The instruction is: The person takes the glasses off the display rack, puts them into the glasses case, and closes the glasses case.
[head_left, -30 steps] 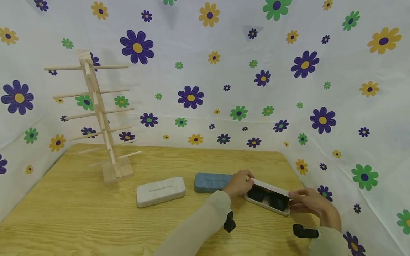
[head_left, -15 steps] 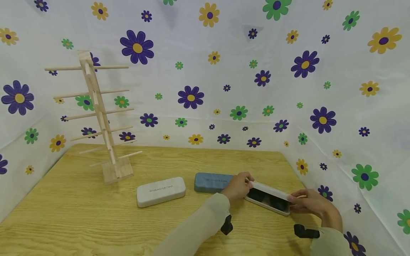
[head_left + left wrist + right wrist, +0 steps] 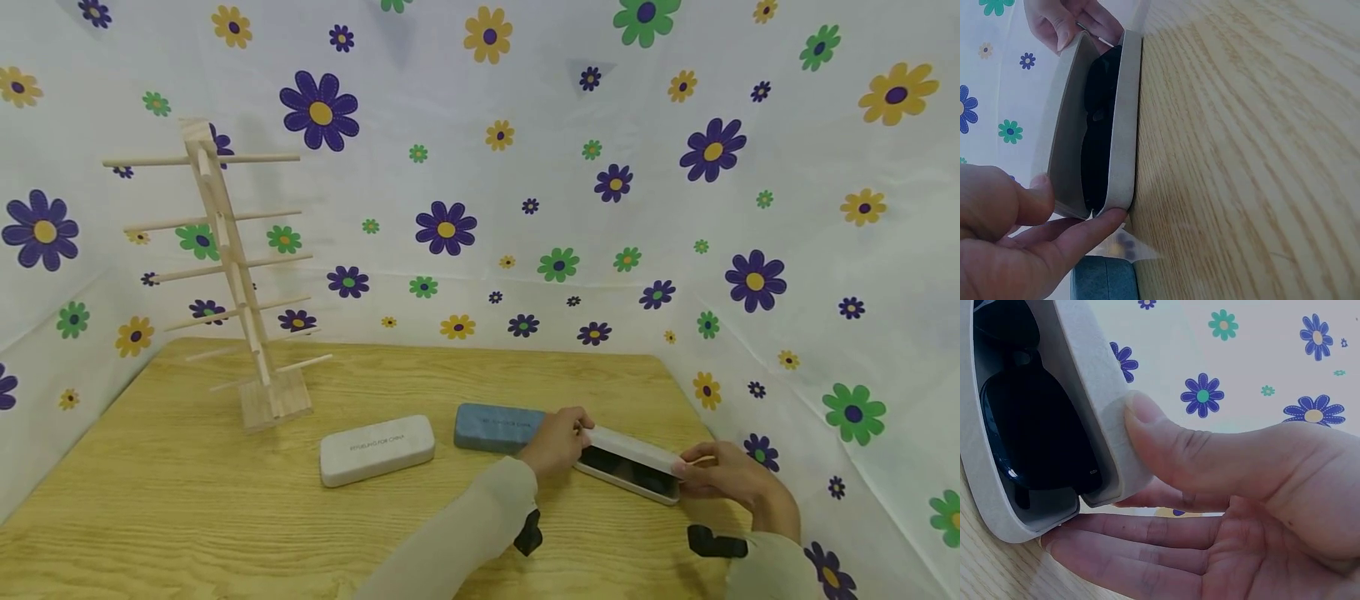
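A whitish glasses case [image 3: 636, 451] lies on the table at the right, its lid partly raised. Dark sunglasses [image 3: 1038, 431] rest inside it; the head view shows little of them under the lid. My left hand [image 3: 553, 443] holds the case's left end, with the thumb on the lid and a finger along the base in the left wrist view. At the opposite end my right hand [image 3: 726, 477] has its thumb pressed to the lid, while its fingers lie against the end of the base.
Left of my left hand lies a blue glasses case [image 3: 497, 427], close to it. A second whitish case [image 3: 377, 450], closed, lies farther left on the wooden table [image 3: 247, 517]. A wooden rack [image 3: 232, 258] with several pegs stands at back left. Flowered cloth [image 3: 525, 183] surrounds the table.
The lid of the case has come down, covering most of the sunglasses in the head view. Both hands have stayed at its ends, with the left wrist shifting slightly.
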Motion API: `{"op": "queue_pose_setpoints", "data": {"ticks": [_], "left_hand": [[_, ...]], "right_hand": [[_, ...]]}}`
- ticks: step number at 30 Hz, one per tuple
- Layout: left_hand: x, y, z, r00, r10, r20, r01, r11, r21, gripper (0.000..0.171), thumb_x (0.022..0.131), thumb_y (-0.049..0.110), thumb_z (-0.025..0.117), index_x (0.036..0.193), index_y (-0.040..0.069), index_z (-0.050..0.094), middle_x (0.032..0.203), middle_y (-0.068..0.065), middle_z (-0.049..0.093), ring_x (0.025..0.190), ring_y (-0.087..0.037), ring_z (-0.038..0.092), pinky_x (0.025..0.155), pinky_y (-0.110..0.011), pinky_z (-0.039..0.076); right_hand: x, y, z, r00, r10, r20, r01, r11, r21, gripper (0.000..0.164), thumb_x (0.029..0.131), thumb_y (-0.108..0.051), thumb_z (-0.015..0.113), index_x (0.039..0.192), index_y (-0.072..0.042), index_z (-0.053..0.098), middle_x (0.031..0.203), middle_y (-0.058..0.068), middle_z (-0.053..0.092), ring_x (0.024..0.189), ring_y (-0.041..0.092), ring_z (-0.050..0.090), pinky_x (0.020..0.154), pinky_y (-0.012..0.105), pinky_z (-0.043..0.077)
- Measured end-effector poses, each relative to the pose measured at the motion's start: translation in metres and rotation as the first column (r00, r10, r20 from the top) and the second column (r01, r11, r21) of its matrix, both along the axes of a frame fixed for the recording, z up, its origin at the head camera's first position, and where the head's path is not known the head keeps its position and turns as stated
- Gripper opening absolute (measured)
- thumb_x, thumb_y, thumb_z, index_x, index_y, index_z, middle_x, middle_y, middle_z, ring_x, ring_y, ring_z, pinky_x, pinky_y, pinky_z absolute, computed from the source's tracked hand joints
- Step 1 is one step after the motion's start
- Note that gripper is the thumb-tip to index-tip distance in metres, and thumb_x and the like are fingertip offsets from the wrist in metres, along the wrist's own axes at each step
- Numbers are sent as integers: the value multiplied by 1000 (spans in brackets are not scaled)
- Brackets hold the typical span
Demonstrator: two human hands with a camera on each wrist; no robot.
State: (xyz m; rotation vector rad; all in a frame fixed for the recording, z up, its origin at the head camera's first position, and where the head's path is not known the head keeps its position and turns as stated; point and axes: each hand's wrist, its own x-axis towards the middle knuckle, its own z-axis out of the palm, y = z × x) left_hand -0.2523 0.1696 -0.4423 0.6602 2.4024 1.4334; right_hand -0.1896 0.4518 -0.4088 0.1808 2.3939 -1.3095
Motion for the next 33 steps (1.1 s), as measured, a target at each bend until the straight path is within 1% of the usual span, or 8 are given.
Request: {"op": "queue_pose_setpoints", "data": {"ticks": [8,13,15,20,25,28,30,33], "left_hand": [[0,0,-2,999,9,-40,-10,1000,-26,16,102,2,60,115,6,68,117,-10,72,84,-10,57,74,-24,48],[1,1,-5,998,17,-54,-20,998,-54,15,101,1,61,111,6,71,110,-9,73,86,-15,64,73,-27,52],[3,1,-6,999,27,-46,-31,996,-81,19,98,-3,62,110,7,74,112,-8,74,94,-19,69,74,-28,55],[5,2,-3,999,41,-9,-42,992,-120,31,90,-10,62,114,6,74,124,-12,72,110,-26,68,76,-30,54],[4,-1,0,999,40,14,-39,993,-116,32,90,-8,63,116,6,75,126,-12,71,103,-20,66,72,-29,47],[3,-3,1,999,8,43,-4,996,-89,36,91,-8,60,122,6,73,133,-12,68,102,-23,67,68,-31,43],[1,-6,2,999,-16,50,20,997,-72,40,91,-8,57,126,5,71,140,-13,64,113,-26,67,69,-31,43],[-3,-14,4,999,-41,26,43,997,-66,40,95,-6,56,131,5,69,147,-14,59,127,-30,64,77,-31,51]], "right_hand": [[0,-2,0,1000,-27,-1,27,1000,12,60,97,-17,74,133,21,45,118,24,68,100,27,75,89,43,62],[-3,-6,-2,998,-58,2,57,992,110,61,94,-18,77,133,19,47,127,34,61,100,25,75,90,42,62],[-4,-9,-3,997,-75,6,73,986,148,61,93,-19,79,132,18,50,129,36,59,99,24,75,89,42,62],[-7,-18,-3,996,-83,-16,85,979,183,56,92,-13,78,128,20,50,121,35,61,93,21,72,86,41,63],[-9,-26,1,997,-76,-25,79,968,239,51,93,-12,77,123,19,50,110,27,62,88,17,69,84,41,63],[-9,-28,4,998,-63,-17,65,956,287,52,96,-17,74,125,19,50,111,29,64,91,23,69,85,44,62],[-8,-29,6,998,-45,-34,54,942,332,54,98,-19,71,129,20,50,116,34,64,96,31,70,86,48,61],[-7,-32,11,995,-3,-104,46,909,415,56,100,-24,66,133,18,51,125,40,61,105,46,67,89,54,58]]}}
